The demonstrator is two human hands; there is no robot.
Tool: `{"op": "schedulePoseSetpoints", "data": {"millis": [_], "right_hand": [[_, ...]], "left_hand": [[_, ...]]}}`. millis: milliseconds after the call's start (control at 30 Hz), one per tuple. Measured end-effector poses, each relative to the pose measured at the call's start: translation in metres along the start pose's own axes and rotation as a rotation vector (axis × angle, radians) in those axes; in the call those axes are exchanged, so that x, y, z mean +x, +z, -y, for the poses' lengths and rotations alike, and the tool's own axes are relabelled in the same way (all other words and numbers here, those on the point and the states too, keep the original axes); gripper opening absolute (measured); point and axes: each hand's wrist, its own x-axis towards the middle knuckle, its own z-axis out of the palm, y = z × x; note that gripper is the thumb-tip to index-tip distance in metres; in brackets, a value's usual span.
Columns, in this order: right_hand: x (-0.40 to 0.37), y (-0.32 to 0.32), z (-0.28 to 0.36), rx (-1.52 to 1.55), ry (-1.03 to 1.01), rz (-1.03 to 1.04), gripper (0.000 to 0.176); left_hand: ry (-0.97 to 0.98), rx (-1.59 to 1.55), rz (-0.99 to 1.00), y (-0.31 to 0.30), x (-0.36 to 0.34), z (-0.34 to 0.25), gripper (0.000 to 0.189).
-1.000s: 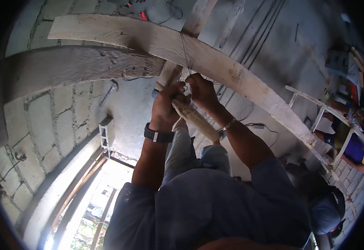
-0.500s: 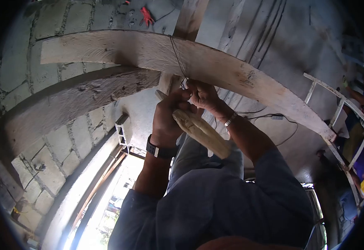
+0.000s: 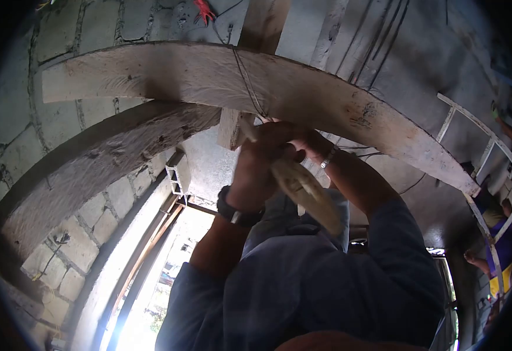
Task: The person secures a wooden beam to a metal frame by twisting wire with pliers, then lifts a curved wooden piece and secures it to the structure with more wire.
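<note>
A thin doubled wire (image 3: 246, 79) runs down across the face of a long wooden plank (image 3: 209, 73) to my fingers at its lower edge. My right hand (image 3: 307, 140), with a metal bracelet at the wrist, is closed at the wire's lower end, its fingertips partly hidden behind my left hand. My left hand (image 3: 260, 164), wearing a dark watch, is closed around a pale, long wooden-looking piece (image 3: 308, 196). One end of that piece shows above the fist; its wider end points down toward my lap.
A second rough board (image 3: 103, 140) lies below the plank on the left, near a block wall (image 3: 68, 251). An upright timber (image 3: 264, 26) passes behind the plank. On the right stand a light metal frame (image 3: 472, 120) and another person (image 3: 502, 245). A hollow block (image 3: 177, 172) sits near the bright opening.
My left hand has moved right and slightly down, overlapping my right hand, and the pale piece has swung down and right with it. The view has shifted slightly.
</note>
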Motion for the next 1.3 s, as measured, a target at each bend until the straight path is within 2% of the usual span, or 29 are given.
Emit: {"op": "schedulePoseSetpoints", "data": {"millis": [33,133,200,300,367,400,433,467,500,567,600,667,700,767,900,967,1033,1167,1300], "right_hand": [[-0.001,0.002,-0.004,0.033,0.008,0.021,0.035],[-0.004,0.009,-0.008,0.154,-0.003,-0.030,0.037],[-0.006,0.011,-0.009,0.210,-0.014,-0.099,0.039],[-0.010,0.007,-0.006,0.250,-0.023,-0.142,0.040],[-0.006,-0.007,0.012,1.109,-0.016,-0.050,0.035],[-0.005,-0.014,0.017,1.101,-0.012,-0.037,0.035],[-0.004,-0.021,0.022,0.354,-0.217,-0.181,0.032],[-0.005,-0.027,0.025,-0.401,-0.403,-0.297,0.029],[-0.006,-0.030,0.023,-0.411,-0.411,-0.280,0.029],[-0.008,-0.036,0.020,-0.448,-0.584,-0.321,0.023],[-0.007,-0.039,0.027,-0.454,-0.592,-0.305,0.023],[-0.006,-0.045,0.042,-0.334,-0.365,-0.332,0.019],[-0.005,-0.048,0.049,-0.341,-0.374,-0.323,0.019],[-0.005,-0.053,0.059,-0.377,-0.139,-0.240,0.023],[-0.008,-0.060,0.064,-0.510,-0.080,-0.236,0.033],[-0.016,-0.062,0.059,-0.546,0.002,-0.205,0.048],[-0.021,-0.069,0.068,-0.588,0.031,-0.191,0.053],[-0.043,-0.079,0.080,-0.699,0.086,-0.198,0.063],[-0.061,-0.089,0.130,-0.744,0.146,-0.171,0.061]], "left_hand": [[0.269,0.547,0.122,0.000,0.004,0.002,0.027],[0.185,0.453,0.077,0.006,0.010,0.024,0.025],[0.020,0.361,-0.150,0.011,0.006,0.028,0.025],[0.104,0.303,-0.173,-0.002,-0.003,0.039,0.027],[0.119,0.251,-0.216,-0.006,-0.007,0.041,0.027],[0.095,0.252,-0.229,-0.009,-0.008,0.041,0.029],[0.071,0.251,-0.240,-0.010,-0.009,0.042,0.031],[0.255,0.409,-0.203,-0.016,-0.009,0.053,0.033],[0.261,0.391,-0.209,-0.019,-0.010,0.059,0.033],[0.195,0.245,-0.256,-0.024,-0.012,0.070,0.034],[0.084,0.138,-0.285,-0.023,-0.015,0.066,0.030],[0.070,0.124,-0.309,-0.024,-0.022,0.062,0.031],[0.049,0.127,-0.327,-0.024,-0.026,0.059,0.032],[0.061,0.147,-0.345,-0.026,-0.036,0.055,0.034],[0.106,0.259,-0.323,-0.039,-0.051,0.067,0.031],[0.141,0.213,-0.335,-0.042,-0.056,0.069,0.031],[0.086,0.209,-0.290,-0.047,-0.056,0.069,0.035],[0.088,-0.191,-0.192,-0.047,-0.025,0.091,0.044],[0.166,-0.306,-0.151,-0.031,0.009,0.100,0.049]]}}
